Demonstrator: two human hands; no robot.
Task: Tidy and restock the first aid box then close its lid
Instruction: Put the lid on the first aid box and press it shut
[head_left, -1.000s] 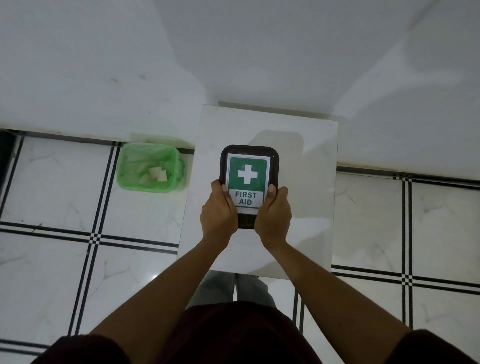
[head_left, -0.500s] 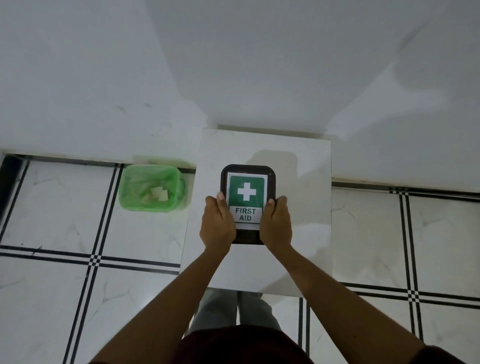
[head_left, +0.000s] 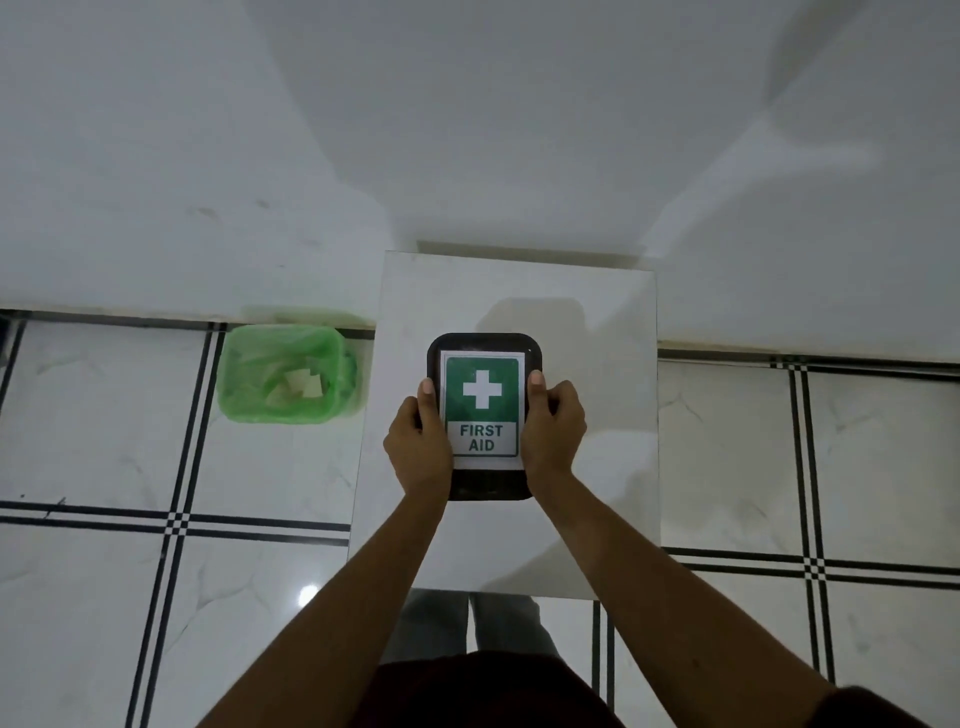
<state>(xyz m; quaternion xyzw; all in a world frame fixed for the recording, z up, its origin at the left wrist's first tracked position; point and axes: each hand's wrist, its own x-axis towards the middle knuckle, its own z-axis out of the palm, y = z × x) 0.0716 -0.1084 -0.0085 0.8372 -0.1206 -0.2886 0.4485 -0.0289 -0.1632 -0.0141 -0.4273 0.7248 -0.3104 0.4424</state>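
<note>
A black first aid box (head_left: 483, 348) with a green-and-white "FIRST AID" label on its lid lies on a small white table (head_left: 597, 467). The lid is down, so the contents are hidden. My left hand (head_left: 418, 444) grips the box's left side with the thumb on the lid. On the right side, my right hand (head_left: 553, 434) holds the box the same way, thumb on top.
A bin lined with a green bag (head_left: 288, 382), holding paper scraps, stands on the tiled floor left of the table. A white wall rises behind the table. My legs show under the table's near edge.
Both hands have slid from the box's near end to its left and right sides. The view has shifted, so the box and table sit lower in the frame.
</note>
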